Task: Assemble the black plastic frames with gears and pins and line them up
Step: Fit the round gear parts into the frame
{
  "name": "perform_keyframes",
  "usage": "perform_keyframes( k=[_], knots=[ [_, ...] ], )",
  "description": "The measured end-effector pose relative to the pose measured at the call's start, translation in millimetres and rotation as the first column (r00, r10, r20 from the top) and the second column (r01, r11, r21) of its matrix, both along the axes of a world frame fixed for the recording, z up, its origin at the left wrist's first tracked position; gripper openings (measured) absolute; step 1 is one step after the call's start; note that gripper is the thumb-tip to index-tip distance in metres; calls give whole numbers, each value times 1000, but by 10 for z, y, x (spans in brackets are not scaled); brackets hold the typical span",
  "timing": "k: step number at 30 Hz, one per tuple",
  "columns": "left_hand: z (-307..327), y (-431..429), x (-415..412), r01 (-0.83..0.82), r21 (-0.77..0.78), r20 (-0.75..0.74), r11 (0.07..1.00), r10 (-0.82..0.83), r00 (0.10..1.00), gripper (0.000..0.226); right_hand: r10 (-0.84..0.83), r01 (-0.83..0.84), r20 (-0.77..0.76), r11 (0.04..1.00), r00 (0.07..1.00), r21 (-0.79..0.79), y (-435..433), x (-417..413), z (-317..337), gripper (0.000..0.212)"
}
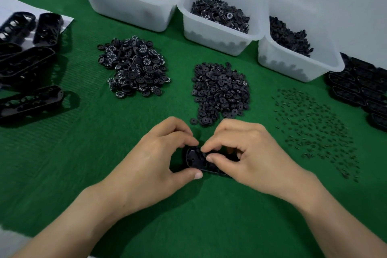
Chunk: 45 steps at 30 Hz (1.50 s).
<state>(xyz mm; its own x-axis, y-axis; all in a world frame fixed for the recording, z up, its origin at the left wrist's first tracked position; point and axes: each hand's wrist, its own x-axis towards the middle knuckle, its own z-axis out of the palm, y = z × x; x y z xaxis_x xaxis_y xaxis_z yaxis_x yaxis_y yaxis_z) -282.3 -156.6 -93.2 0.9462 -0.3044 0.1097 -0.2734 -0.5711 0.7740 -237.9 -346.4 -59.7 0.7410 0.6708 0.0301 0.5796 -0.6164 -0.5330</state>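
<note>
Hands meet over the green mat (pixel 188 226) just in front of you, both on one black frame (pixel 193 159). Your left hand (pixel 159 153) grips the frame's left end, with the fingers curled over its far edge and the thumb pressed against the near edge. Your right hand (pixel 253 153) covers the rest of it, fingers curled round it. Its thumb and forefinger tips are close together on the frame's top, and you cannot tell from this view whether they pinch a small part there. Only the frame's left end shows between your hands, low over the mat.

Beyond your hands lie three loose heaps: numbered gears (pixel 134 67) to the left, plain gears (pixel 219 92) in the middle just past your knuckles, and pins (pixel 314 130) scattered to the right. Three white bins (pixel 129 12) stand behind them, holding black parts. Left frames (pixel 27 63) lie at the far left, some on a white sheet (pixel 12 4), and a right stack (pixel 360 88) of frames sits at the far right.
</note>
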Motion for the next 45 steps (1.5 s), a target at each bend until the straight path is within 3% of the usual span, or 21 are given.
perform_keyframes(
  k=[8,12,14,17,21,25,35,42,45],
  knots=[
    [-4,2,3,6,24,-8,1000,-6,1000,40,45,-45,141,999,989,-2,23,-27,-25,12],
    [0,4,6,9,20,-7,1000,-9,1000,40,84,-82,67,996,994,-30,1,29,11,13],
    [-3,7,6,11,16,-7,1000,-11,1000,41,11,-12,44,1000,999,9,-2,125,29,17],
    [-6,8,4,11,8,-9,1000,-11,1000,42,-153,149,143,988,978,33,60,297,-30,19],
    [-11,8,4,6,9,-7,1000,-6,1000,41,-140,144,179,990,974,-10,152,329,-118,13],
    [-18,9,7,8,12,-7,1000,-8,1000,42,-164,154,200,986,966,65,22,250,-153,11],
    [-2,6,3,7,12,-13,1000,-7,1000,41,-282,273,70,955,957,112,-146,106,-196,17],
    [-6,5,0,1,13,-7,1000,-1,1000,41,-249,245,41,966,968,89,-72,129,-153,9],
    [-14,6,0,4,9,-7,1000,-4,1000,41,-138,136,2,981,990,137,-94,48,-90,5]
  ],
)
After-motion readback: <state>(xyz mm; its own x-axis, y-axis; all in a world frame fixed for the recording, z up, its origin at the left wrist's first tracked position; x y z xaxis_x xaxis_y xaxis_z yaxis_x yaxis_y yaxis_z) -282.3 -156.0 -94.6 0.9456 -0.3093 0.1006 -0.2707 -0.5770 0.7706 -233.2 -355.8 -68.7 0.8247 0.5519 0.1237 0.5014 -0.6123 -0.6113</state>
